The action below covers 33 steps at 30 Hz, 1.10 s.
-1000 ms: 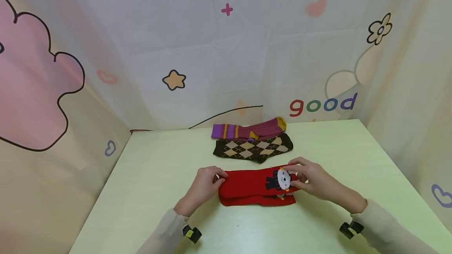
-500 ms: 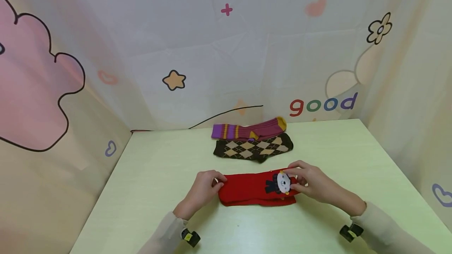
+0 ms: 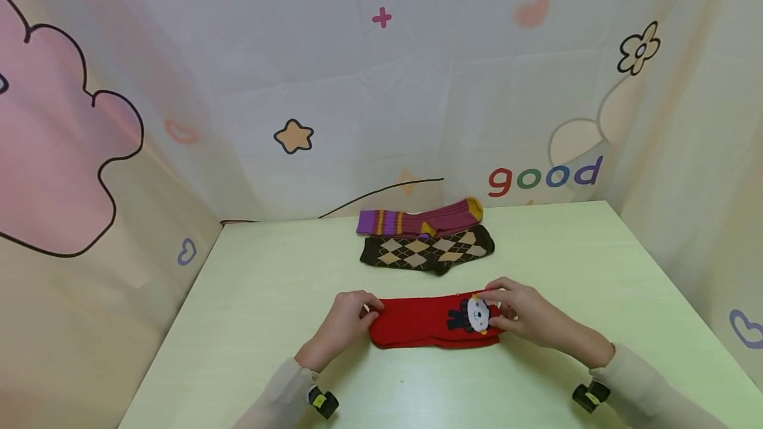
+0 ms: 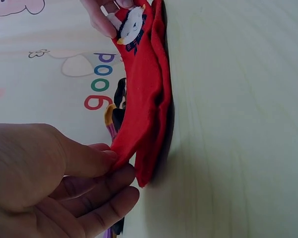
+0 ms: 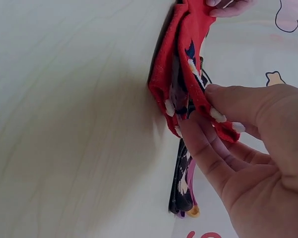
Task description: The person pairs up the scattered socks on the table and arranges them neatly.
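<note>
A red sock (image 3: 411,320) with a white animal face is held flat between both hands, just over a second red sock (image 5: 164,74) that lies on the table. My left hand (image 3: 347,320) pinches its left end between thumb and fingers, as the left wrist view shows. At the face end, my right hand (image 3: 527,310) pinches the upper sock with the thumb on top and fingers beneath. In the right wrist view a gap shows between the two red layers. The lower sock is mostly covered in the head view.
Behind the red socks lie brown argyle socks (image 3: 426,250). Farther back, purple and yellow socks (image 3: 417,220) lie against them. The pale green table (image 3: 268,283) ends at a printed curtain (image 3: 357,85). Each wrist carries a small black camera.
Both hands have brought the upper red sock slightly down and toward the person, so that it covers more of the lower one. The other socks have stayed put.
</note>
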Available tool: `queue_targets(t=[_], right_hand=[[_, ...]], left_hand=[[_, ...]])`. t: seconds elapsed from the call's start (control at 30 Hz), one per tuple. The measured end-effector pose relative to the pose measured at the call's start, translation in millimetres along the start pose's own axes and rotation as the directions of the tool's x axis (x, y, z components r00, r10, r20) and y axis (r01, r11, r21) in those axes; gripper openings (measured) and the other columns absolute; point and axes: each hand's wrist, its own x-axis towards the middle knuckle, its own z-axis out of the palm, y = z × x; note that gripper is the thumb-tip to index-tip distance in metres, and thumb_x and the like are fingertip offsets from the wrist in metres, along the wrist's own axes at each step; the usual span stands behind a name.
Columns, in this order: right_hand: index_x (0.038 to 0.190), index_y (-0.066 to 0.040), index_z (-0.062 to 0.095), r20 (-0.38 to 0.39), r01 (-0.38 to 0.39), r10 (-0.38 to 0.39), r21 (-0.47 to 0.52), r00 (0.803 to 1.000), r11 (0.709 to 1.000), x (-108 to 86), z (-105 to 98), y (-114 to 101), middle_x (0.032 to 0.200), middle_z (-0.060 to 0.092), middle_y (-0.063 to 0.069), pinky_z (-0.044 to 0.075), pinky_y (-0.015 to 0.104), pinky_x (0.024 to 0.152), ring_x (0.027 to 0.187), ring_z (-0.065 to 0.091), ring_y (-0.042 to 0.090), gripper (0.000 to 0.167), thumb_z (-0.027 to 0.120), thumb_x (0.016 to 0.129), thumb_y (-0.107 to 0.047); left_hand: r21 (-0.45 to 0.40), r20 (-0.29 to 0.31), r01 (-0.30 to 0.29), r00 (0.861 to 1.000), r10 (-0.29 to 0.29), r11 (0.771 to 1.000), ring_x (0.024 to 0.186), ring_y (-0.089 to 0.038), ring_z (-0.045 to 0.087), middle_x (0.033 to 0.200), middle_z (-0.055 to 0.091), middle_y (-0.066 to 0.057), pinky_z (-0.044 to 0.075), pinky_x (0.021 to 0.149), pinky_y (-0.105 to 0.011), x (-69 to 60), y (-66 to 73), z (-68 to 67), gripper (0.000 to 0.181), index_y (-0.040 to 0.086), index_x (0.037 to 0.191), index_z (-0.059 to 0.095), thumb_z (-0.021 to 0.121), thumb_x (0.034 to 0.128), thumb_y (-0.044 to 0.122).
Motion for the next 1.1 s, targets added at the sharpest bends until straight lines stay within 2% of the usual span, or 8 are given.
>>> queue_targets(t=[0.27, 0.57, 0.77, 0.87, 1.0, 1.1], right_hand=[[0.129, 0.001, 0.068, 0.017, 0.014, -0.014, -0.031, 1.000, 0.999, -0.6, 5.4, 3.6, 0.126, 0.060, 0.017, 0.054, 0.021, 0.068, 0.079, 0.056, 0.002, 0.043, 0.080, 0.090, -0.010], [0.131, 0.005, 0.066, 0.053, 0.004, -0.001, -0.042, 0.999, 0.999, 0.4, 8.9, 9.6, 0.129, 0.060, 0.020, 0.055, 0.021, 0.071, 0.081, 0.059, 0.005, 0.045, 0.079, 0.090, -0.010], [0.131, 0.004, 0.066, 0.075, 0.009, -0.007, -0.035, 0.997, 0.999, 2.4, 9.4, 9.5, 0.133, 0.058, 0.023, 0.055, 0.022, 0.070, 0.081, 0.058, 0.006, 0.045, 0.079, 0.090, -0.011], [0.130, 0.003, 0.067, 0.079, 0.016, -0.013, -0.036, 0.997, 0.999, 3.2, 10.6, 9.7, 0.133, 0.058, 0.023, 0.054, 0.022, 0.072, 0.086, 0.059, 0.010, 0.044, 0.079, 0.090, -0.010], [0.129, 0.003, 0.067, 0.079, 0.017, -0.013, -0.049, 0.997, 0.999, 3.6, 11.6, 10.7, 0.132, 0.059, 0.023, 0.054, 0.023, 0.074, 0.092, 0.059, 0.016, 0.043, 0.079, 0.090, -0.010], [0.129, 0.003, 0.067, 0.080, 0.016, -0.012, -0.053, 0.997, 0.998, 3.6, 11.4, 11.0, 0.132, 0.059, 0.023, 0.054, 0.023, 0.073, 0.091, 0.060, 0.016, 0.043, 0.080, 0.089, -0.010]], left_hand=[[0.028, 0.025, 0.019, 0.999, -0.020, 0.999, 0.085, -0.015, 0.062, 0.103, 0.076, -0.006, 0.055, 0.076, -0.028, 1.2, -2.3, 3.7, 0.016, 0.002, 0.106, 0.078, 0.072, 0.0921, -0.003], [0.050, 0.027, 0.019, 0.999, -0.020, 0.999, 0.088, -0.018, 0.066, 0.103, 0.076, -0.007, 0.057, 0.079, -0.030, 1.5, -4.9, 6.3, 0.015, 0.003, 0.105, 0.078, 0.073, 0.0914, -0.002], [0.051, 0.034, 0.025, 0.999, -0.027, 0.998, 0.090, -0.019, 0.067, 0.103, 0.075, -0.008, 0.057, 0.079, -0.030, 1.2, -6.3, 7.7, 0.015, 0.002, 0.105, 0.078, 0.073, 0.0912, -0.003], [0.048, 0.043, 0.038, 0.998, -0.040, 0.998, 0.091, -0.019, 0.067, 0.103, 0.075, -0.008, 0.057, 0.079, -0.030, 1.7, -7.0, 9.1, 0.016, 0.002, 0.106, 0.078, 0.073, 0.0911, -0.003], [0.049, 0.054, 0.056, 0.997, -0.058, 0.997, 0.086, -0.017, 0.063, 0.104, 0.075, -0.008, 0.055, 0.074, -0.026, 2.4, -7.1, 10.4, 0.017, 0.002, 0.107, 0.078, 0.074, 0.0908, -0.002], [0.053, 0.056, 0.056, 0.997, -0.059, 0.997, 0.082, -0.015, 0.060, 0.103, 0.074, -0.008, 0.053, 0.072, -0.024, 2.9, -6.8, 10.6, 0.017, 0.002, 0.107, 0.077, 0.074, 0.0909, -0.002]])
